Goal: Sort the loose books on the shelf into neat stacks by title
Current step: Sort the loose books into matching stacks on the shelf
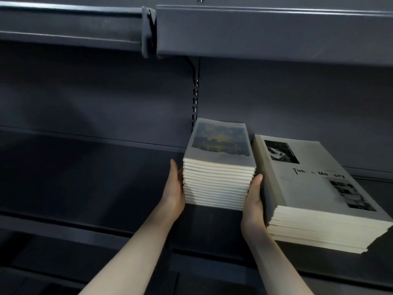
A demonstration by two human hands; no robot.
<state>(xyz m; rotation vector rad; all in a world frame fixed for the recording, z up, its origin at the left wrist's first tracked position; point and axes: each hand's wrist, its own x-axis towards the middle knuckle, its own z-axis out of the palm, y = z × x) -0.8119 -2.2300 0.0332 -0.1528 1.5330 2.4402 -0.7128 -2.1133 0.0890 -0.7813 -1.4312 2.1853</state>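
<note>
A tall stack (219, 184) of small books with a blue-and-yellow cover was pictured on the dark shelf (85, 188), flanked by both hands. The left hand (174, 188) was laid flat against the stack's left side, its fingers (173, 167) held straight and pointing toward the back wall; the right hand (254, 201) was pressed to the right side, its thumb up along the near corner (the remaining fingers were hidden in the gap behind it, so how far they curled cannot be told). Nothing was seen to be pinched; the stack was squeezed between two palms rather than gripped.

The stack's long axis was seen to run away from the person, front edge to back wall, in line with both forearms. The page edges were turned toward the camera and appeared nearly flush. Just to the right, almost touching the back of the right hand, a lower pile (319, 209) of larger grey books was seen, skewed clockwise and overhanging the shelf's front lip, its lower layers fanned unevenly.

The stack was equally near to each hand, so it was judged that any slide or squaring-up would be shared by both. Little room was left for the right hand between the two piles, and a rightward push was judged likely to nudge the grey pile.
</note>
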